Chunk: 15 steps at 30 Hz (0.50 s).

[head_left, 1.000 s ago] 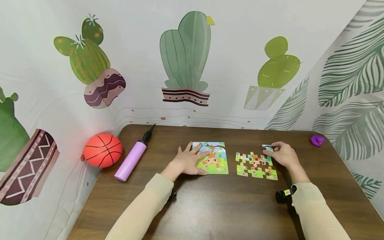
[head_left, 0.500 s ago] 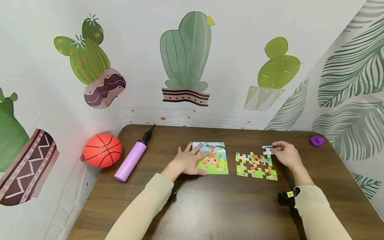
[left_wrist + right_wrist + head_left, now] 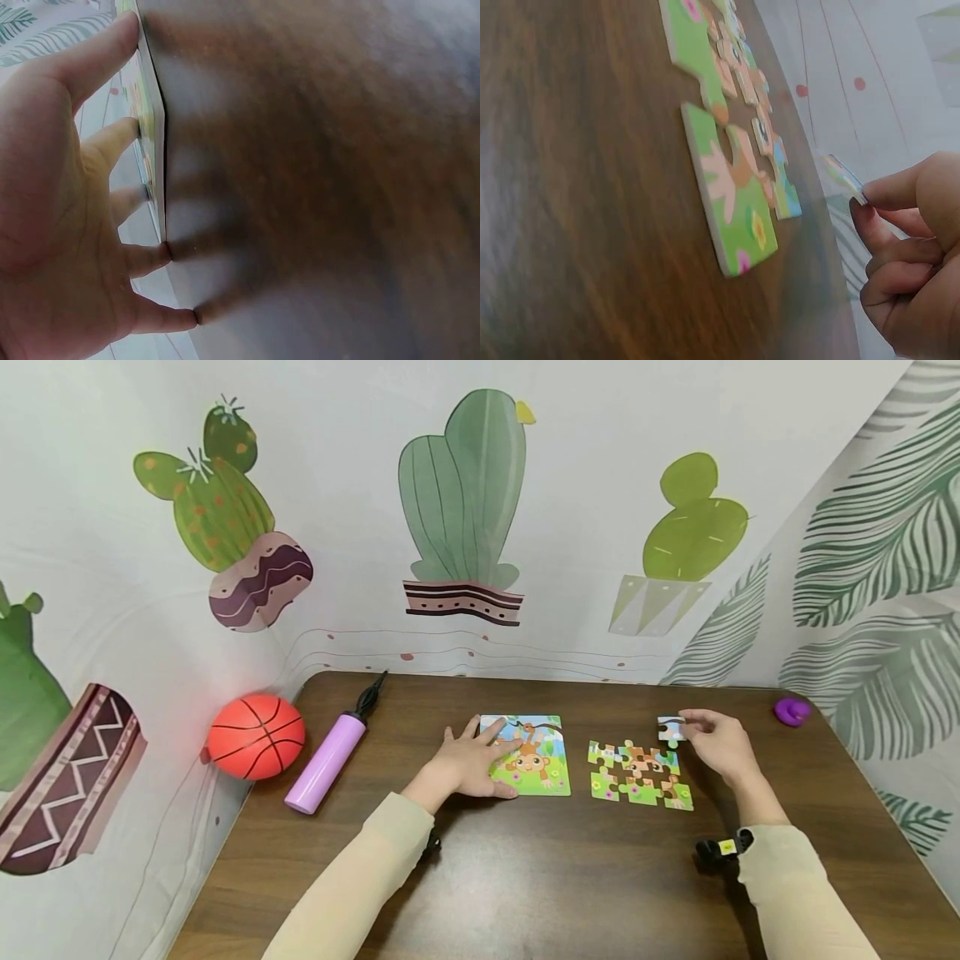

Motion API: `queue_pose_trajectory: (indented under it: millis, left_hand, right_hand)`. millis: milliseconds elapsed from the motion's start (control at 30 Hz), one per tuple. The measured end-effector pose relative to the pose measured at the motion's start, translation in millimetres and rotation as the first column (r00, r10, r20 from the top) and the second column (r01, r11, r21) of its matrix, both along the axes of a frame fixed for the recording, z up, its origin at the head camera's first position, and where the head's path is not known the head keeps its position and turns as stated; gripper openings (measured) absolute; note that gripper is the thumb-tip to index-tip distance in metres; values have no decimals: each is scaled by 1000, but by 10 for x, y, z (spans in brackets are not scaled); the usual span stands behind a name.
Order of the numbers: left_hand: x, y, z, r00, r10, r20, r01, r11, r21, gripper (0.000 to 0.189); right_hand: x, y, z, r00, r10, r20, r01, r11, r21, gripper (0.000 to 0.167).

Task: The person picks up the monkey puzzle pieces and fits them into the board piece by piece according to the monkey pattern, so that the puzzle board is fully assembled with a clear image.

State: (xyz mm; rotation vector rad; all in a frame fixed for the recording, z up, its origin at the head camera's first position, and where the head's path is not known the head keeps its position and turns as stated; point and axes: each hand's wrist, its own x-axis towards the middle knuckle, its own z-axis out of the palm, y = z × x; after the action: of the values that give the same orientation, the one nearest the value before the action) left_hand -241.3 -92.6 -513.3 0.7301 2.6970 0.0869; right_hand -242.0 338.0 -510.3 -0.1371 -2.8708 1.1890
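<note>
puzzle pieces lie on the brown table in two rows of three, six altogether, with gaps showing between some of them. one more, the seventh piece, is pinched between thumb and forefinger of the right hand, just behind the right end of the far row; that hand's other fingers curl inward. the left hand is spread wide over one square monkey card left of the six, some fingertips on the card and the little finger past its edge on the table. farther left are one red ball and one lilac pump. one purple object sits near the far right corner. four potted cacti decorate the wall.
</note>
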Motion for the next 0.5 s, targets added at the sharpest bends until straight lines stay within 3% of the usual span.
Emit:
queue_pose_trajectory:
  millis: [200, 500]
  left_hand:
    - [0, -10, -6, 1000, 1, 4, -1, 1000, 12, 92]
    - [8, -7, 8, 1000, 0, 4, 0, 1000, 13, 93]
  right_hand:
    - [-31, -183, 35, 1000, 13, -24, -14, 1000, -27, 42]
    - [-99, -557, 40, 996, 84, 18, -83, 994, -67, 42]
